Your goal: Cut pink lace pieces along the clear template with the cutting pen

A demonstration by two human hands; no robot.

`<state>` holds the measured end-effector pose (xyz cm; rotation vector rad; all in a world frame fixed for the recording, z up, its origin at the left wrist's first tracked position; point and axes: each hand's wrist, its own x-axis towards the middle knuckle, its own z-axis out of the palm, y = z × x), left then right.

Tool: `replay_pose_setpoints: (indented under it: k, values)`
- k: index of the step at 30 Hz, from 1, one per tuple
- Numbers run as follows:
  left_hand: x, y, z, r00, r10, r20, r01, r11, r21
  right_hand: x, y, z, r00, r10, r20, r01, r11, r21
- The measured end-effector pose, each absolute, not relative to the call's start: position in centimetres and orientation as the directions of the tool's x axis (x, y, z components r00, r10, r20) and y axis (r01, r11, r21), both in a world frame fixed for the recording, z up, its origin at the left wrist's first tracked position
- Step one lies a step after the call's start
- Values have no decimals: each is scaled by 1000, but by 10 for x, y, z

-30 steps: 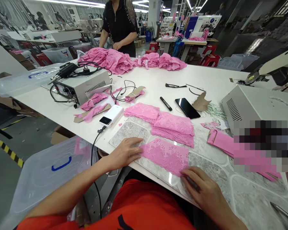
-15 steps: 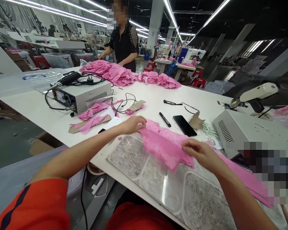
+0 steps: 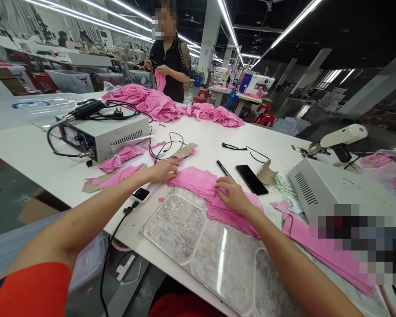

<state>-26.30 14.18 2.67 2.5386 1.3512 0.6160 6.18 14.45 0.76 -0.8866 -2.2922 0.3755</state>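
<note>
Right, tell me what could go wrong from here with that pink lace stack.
The left hand and right hand rest on the pink lace stack. Its layers sit offset, so smoothing may skew them more.
The marker lies close beside the stack; a nudge might push it onto the lace.
The power bank sits near the table edge, cable hanging; the left forearm could snag it.

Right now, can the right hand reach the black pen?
Probably yes. The black pen lies on the table just beyond the right hand, which rests on pink lace, with nothing between them.
</note>
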Motion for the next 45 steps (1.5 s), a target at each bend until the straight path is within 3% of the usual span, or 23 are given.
replay_pose_setpoints:
  k: [10, 22, 29, 36, 40, 45]
  values:
    - [-129, 114, 5, 721, 634, 280, 535, -766, 356, 161, 95, 1, -467, 801, 376, 624, 599, -502]
    - [-97, 140, 40, 588, 786, 193, 574, -573, 585, 170, 104, -10, -454, 786, 420, 600, 618, -508]
    - [-86, 135, 51, 443, 892, 88, 587, -363, 723, 140, 90, -8, -394, 735, 552, 677, 638, -366]
    - [-93, 126, 68, 463, 882, 87, 565, -369, 738, 138, 104, -12, -310, 682, 662, 795, 568, -214]
    - [-119, 107, 61, 515, 854, 72, 582, -410, 702, 161, 81, -11, -413, 604, 681, 752, 648, -118]
    - [-153, 67, 46, 623, 782, -13, 602, -469, 646, 149, 23, -14, -608, 488, 626, 586, 808, -61]
